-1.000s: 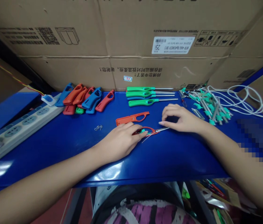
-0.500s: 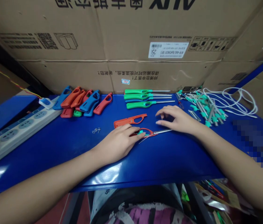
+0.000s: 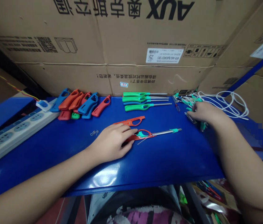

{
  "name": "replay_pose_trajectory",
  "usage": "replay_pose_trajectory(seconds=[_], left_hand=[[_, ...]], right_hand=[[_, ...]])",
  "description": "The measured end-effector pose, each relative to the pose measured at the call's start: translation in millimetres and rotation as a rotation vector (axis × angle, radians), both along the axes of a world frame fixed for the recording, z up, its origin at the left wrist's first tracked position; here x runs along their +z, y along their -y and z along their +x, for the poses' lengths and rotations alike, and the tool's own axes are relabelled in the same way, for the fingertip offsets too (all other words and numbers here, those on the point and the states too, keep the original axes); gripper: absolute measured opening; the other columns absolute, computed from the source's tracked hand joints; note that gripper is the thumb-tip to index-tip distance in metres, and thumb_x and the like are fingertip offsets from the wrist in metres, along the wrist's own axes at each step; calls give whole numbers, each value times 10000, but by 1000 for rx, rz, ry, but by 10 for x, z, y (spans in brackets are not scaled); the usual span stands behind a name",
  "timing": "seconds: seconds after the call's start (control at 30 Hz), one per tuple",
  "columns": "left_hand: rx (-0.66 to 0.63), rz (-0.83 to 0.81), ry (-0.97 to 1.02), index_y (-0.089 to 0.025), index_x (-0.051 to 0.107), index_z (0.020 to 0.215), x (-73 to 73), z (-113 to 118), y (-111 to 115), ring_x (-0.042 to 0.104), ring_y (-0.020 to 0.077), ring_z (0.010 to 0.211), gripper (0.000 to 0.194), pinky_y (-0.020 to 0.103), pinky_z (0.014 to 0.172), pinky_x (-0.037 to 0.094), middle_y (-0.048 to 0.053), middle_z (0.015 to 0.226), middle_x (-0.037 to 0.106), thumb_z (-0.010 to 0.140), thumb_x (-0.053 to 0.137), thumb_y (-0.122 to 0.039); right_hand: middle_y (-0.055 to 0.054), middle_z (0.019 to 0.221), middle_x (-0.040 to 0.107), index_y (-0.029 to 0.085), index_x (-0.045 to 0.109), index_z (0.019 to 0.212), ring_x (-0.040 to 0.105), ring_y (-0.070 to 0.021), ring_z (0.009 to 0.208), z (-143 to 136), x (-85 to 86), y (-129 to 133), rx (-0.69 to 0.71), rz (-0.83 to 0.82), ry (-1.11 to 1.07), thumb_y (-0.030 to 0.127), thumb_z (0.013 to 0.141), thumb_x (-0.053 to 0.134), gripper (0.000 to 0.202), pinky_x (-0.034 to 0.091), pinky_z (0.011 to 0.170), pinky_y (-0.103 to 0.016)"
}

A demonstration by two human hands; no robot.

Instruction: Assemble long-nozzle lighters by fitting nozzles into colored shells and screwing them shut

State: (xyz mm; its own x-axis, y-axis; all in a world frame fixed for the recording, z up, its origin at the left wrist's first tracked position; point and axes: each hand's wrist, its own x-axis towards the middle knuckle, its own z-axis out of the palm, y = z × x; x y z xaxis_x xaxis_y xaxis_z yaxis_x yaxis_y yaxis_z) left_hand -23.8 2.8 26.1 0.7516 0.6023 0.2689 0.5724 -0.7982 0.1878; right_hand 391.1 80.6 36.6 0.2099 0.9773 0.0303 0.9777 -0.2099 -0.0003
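My left hand (image 3: pixel 111 141) is closed over the handle end of an opened red lighter casing (image 3: pixel 153 134), pressing it on the blue table. A teal trigger (image 3: pixel 142 134) and thin wires show inside the casing, and a metal tube (image 3: pixel 164 132) with a teal piece near its tip extends right. Just behind lies an orange-red casing half (image 3: pixel 134 121), partly covered by my fingers. At the right, my right hand (image 3: pixel 207 113) reaches down into a pile of metal tubes and teal parts (image 3: pixel 193 99). Its fingers are curled together beside a clear and silver piece (image 3: pixel 190 118); what they grip is hidden.
Several coloured lighter handles (image 3: pixel 88 105) are heaped at the back left, beside a white power strip (image 3: pixel 21 127). Green and blue lighters (image 3: pixel 136 99) lie at the back middle. Small screws (image 3: pixel 94 133) sit left of my left hand. A white cable (image 3: pixel 236 104) coils behind the pile.
My right hand has left the tube's tip and moved right into the pile of parts, uncovering the teal piece near the tip. My left hand has shifted slightly left, still on the red casing.
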Motion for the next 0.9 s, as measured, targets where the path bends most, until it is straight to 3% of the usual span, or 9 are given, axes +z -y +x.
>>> replay_pose_trajectory(seconds=[0.1,0.2,0.4,0.43,0.47,0.53,0.63,0.73,0.9], left_hand=[[-8,-67,4,-221,640,1289,35,-17,-20,675,252,1083,354,406,924,564,81,1147,719,948,548,-241],[-19,-124,42,-247,633,1314,26,-25,-52,656,239,1121,360,394,962,545,72,1187,712,964,551,-238],[29,-179,218,-208,644,1304,-27,10,-49,628,269,1194,366,474,1025,520,101,1282,688,947,607,-279],[44,-195,268,-201,653,1293,-34,24,-36,628,272,1204,361,480,1032,519,106,1280,691,947,612,-296],[55,-218,321,-196,663,1277,-43,41,-20,631,272,1208,355,481,1042,518,108,1273,697,944,620,-310],[68,-294,426,-189,677,1255,-62,79,14,660,264,1181,358,471,1046,529,108,1256,710,928,650,-333],[57,-477,589,-174,637,1307,-89,137,64,717,240,1087,445,432,989,583,114,1241,721,897,695,-338],[6,-639,712,-162,614,1319,-100,172,98,728,234,1076,446,423,985,592,113,1241,723,899,690,-291],[54,-653,715,-156,690,1198,-84,155,102,767,203,888,327,323,811,640,63,1018,793,886,707,-250]], right_hand=[[-83,487,530,205,593,530,551,-230,517,100,35,31,90,-82,-47,426,712,791,348,426,556,-412],[-57,445,507,203,559,469,510,-185,456,55,34,53,125,-123,-58,322,682,788,334,400,523,-382],[-70,627,659,210,642,663,571,-184,531,-356,235,202,148,23,-159,287,745,711,132,429,522,-349],[-58,662,671,220,640,715,577,-170,549,-481,274,257,184,70,-214,312,775,694,123,448,535,-334],[-48,684,672,217,637,755,575,-158,554,-626,302,322,264,174,-386,305,774,701,110,462,537,-319],[-27,700,661,215,634,829,588,-152,583,-964,314,470,453,206,-739,374,796,703,176,498,547,-300],[-13,684,650,206,609,846,566,-128,565,-1479,212,692,636,74,-1058,405,819,700,220,482,518,-266],[24,642,588,195,632,899,481,-94,518,-1816,13,831,704,66,-1141,376,838,694,201,421,486,-233],[15,711,601,191,671,988,437,-80,512,-1885,-221,854,810,147,-1109,365,850,706,225,370,459,-228]])
